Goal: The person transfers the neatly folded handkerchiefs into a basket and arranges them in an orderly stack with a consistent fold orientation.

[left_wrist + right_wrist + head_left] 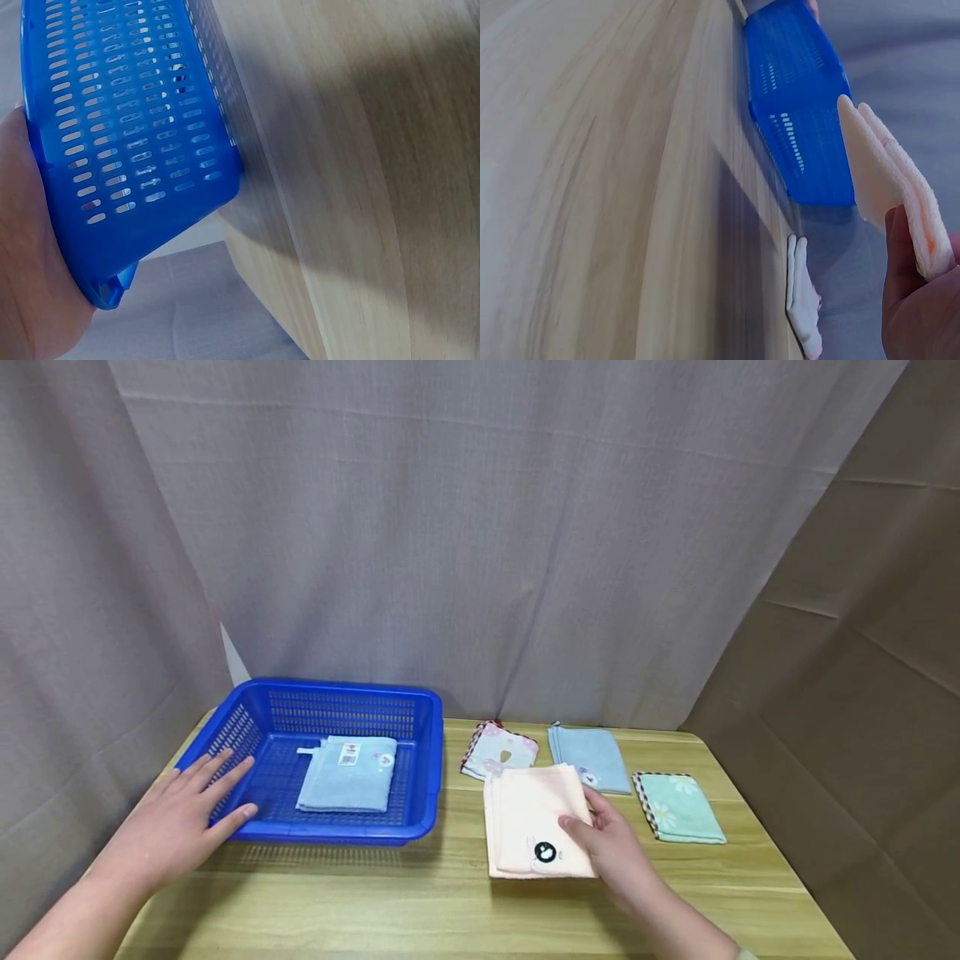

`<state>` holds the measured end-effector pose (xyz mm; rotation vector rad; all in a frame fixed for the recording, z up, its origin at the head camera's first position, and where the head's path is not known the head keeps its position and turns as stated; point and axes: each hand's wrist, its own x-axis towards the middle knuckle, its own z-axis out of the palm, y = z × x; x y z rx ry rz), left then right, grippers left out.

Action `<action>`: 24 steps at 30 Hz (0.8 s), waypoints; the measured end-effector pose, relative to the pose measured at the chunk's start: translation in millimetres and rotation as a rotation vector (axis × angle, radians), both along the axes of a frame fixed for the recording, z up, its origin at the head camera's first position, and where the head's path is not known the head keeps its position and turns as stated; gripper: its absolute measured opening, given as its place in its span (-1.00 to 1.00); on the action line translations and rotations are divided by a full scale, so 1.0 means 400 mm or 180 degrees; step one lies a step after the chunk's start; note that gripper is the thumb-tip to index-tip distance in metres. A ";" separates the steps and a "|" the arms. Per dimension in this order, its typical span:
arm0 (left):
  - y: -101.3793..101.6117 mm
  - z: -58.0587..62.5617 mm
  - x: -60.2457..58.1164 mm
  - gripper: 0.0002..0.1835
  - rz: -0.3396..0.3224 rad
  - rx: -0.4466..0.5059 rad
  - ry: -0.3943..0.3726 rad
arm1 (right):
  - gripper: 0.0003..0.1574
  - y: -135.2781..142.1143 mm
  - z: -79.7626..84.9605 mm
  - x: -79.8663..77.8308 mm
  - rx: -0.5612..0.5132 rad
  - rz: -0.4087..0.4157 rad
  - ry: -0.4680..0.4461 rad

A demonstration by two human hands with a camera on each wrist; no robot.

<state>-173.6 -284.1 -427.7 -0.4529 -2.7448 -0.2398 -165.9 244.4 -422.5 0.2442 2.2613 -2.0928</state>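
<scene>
My right hand [611, 843] pinches a folded peach towel [536, 818] by its right edge, thumb on top and fingers beneath. A dark round embroidered patch marks its lower part. In the right wrist view the peach towel [889, 180] is held up above the wooden table. My left hand [180, 818] lies over the near left rim of a blue plastic basket [337, 837], fingers spread and fairly straight. Inside the basket lies a folded light-blue towel [345, 789] with a white label. The left wrist view shows the slotted basket side [142, 210] beside that hand.
Right of the basket, a white and pink towel [487, 752] with a checked edge, a blue towel [600, 756] and a mint-green towel [686, 810] lie folded on the wooden table [360, 910]. A grey curtain [480, 543] hangs behind; brown cloth [855, 693] is at the right.
</scene>
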 end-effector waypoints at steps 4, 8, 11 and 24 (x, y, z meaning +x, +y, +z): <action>0.001 0.002 0.001 -0.27 -0.0017 0.0026 -0.0056 | -0.15 -0.021 0.003 -0.004 -0.0148 0.0068 0.0065; 0.000 0.000 0.000 -0.27 -0.0028 0.0035 -0.0028 | -0.15 -0.039 0.006 -0.007 -0.0230 0.0082 0.0089; -0.001 -0.002 0.000 -0.27 -0.0038 0.0040 -0.0026 | -0.14 -0.051 0.007 -0.010 -0.0244 0.0068 0.0095; -0.001 0.001 -0.001 -0.28 -0.0021 -0.0032 -0.0082 | -0.12 -0.098 0.029 -0.015 -0.0335 0.0045 0.0141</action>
